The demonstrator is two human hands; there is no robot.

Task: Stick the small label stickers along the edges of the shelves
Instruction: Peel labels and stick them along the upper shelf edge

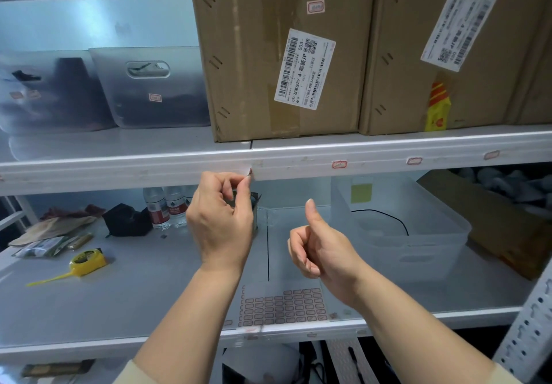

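Left hand (219, 222) was up at the shelf edge (179, 171), grip clamped on one sticker (247, 171): thumb and forefinger pinched it, its top corner just touching the edge face, the rest curling free above the fingertips. Right hand (316, 249) hung lower and to the right of that grip, fingers curled on nothing, thumb up, well apart from the sticker.

Three stickers already sat on the edge, right of the grip: nearest (339, 164), next (414, 161), far one (491, 154). Sticker sheet (282, 306) lay flat on the lower shelf, below both hands, many labels left.

My read: the step was placing, not yet pressed down. To do it well:
- match the height of the nearest sticker, keeping it on the same flat band
- tack one short end first, then roll the thumb across to avoid a crease
- hold the gap to the neighbour similar to the others
- scuffs on the edge beside the grip looked like old residue; adhesion there could be poor
- right thumb looked free to press the sticker flat once the left let go
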